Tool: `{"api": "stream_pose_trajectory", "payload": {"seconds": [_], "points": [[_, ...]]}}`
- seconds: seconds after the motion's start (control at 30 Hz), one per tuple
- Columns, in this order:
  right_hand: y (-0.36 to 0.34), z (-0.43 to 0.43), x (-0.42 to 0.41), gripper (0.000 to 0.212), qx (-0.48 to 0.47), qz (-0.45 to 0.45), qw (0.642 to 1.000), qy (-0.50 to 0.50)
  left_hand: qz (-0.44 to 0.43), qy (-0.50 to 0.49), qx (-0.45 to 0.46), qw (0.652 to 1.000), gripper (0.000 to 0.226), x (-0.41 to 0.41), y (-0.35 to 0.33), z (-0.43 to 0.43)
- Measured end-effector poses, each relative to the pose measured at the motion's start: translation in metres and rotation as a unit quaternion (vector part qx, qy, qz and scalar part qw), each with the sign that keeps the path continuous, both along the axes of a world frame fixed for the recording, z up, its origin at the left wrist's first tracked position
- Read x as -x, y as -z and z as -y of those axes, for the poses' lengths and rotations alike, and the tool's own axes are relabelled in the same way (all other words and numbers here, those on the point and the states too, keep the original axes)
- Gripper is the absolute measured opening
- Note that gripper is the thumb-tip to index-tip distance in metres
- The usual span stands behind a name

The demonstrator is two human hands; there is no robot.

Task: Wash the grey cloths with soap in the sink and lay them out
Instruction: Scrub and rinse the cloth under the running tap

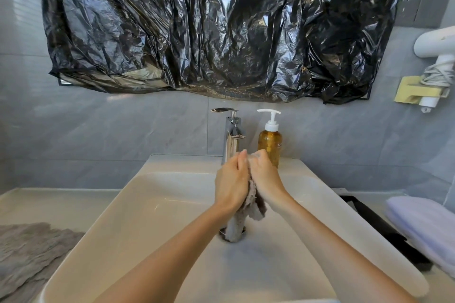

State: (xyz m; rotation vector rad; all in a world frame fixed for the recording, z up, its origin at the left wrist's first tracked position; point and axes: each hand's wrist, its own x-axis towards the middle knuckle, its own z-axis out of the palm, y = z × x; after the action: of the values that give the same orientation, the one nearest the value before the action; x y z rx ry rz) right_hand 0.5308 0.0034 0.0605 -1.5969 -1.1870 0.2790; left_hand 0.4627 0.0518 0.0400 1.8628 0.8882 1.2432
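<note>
Left grip (pixel 230 182), right grip (pixel 265 174) squeeze cloth (pixel 256 206) in sink (pixel 157 206).

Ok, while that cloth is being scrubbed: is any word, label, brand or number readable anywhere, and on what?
Nothing can be read.
On the soap bottle: a small pale print near its right edge, too blurred to read.
On the tap, the black plastic sheet and the grey cloth: no text visible.
</note>
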Motion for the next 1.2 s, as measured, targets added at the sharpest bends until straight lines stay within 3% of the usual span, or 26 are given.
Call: {"api": "stream_pose_trajectory", "payload": {"seconds": [0.13,0.27,0.4,0.53,0.67,0.8,0.9,0.97,1.03,1.13,1.2], "points": [[0.005,0.003,0.013,0.021,0.037,0.062,0.996,-0.048,0.016,-0.049,0.041,0.998,0.052,0.010,-0.005,-0.019],[-0.002,-0.003,0.005,0.019,0.014,-0.027,1.000,-0.008,0.008,-0.011,0.014,1.000,0.044,0.004,-0.003,0.001],[0.002,0.003,0.015,0.019,0.054,0.060,0.995,-0.055,0.034,-0.050,0.045,0.997,0.051,0.011,-0.005,-0.020],[-0.005,-0.002,0.008,0.022,0.008,-0.018,1.000,0.009,0.025,-0.003,0.021,0.999,0.045,0.002,0.000,-0.002],[0.007,0.010,0.019,0.024,0.076,0.051,0.994,-0.063,0.005,-0.039,0.045,0.998,0.051,0.011,0.006,-0.029],[-0.005,0.002,0.002,0.024,0.047,0.019,0.999,-0.006,0.021,0.020,0.035,0.999,0.041,0.002,0.009,-0.002],[0.006,0.012,0.005,0.022,0.093,0.041,0.991,-0.088,-0.008,0.001,0.024,1.000,0.041,0.009,0.005,-0.013],[0.006,0.023,0.004,0.022,0.127,0.076,0.979,-0.138,0.012,0.046,0.072,0.996,0.037,0.018,-0.002,-0.028],[-0.007,0.031,-0.005,0.021,0.077,0.076,0.987,-0.119,0.036,0.135,0.159,0.977,0.039,0.022,-0.009,-0.033],[-0.028,0.044,-0.024,0.024,-0.025,0.016,0.998,-0.047,0.032,0.274,0.232,0.933,0.076,0.025,-0.011,-0.030],[-0.035,0.049,-0.037,0.021,-0.048,-0.015,0.998,-0.026,0.026,0.332,0.219,0.917,0.086,0.028,-0.013,-0.027]]}}
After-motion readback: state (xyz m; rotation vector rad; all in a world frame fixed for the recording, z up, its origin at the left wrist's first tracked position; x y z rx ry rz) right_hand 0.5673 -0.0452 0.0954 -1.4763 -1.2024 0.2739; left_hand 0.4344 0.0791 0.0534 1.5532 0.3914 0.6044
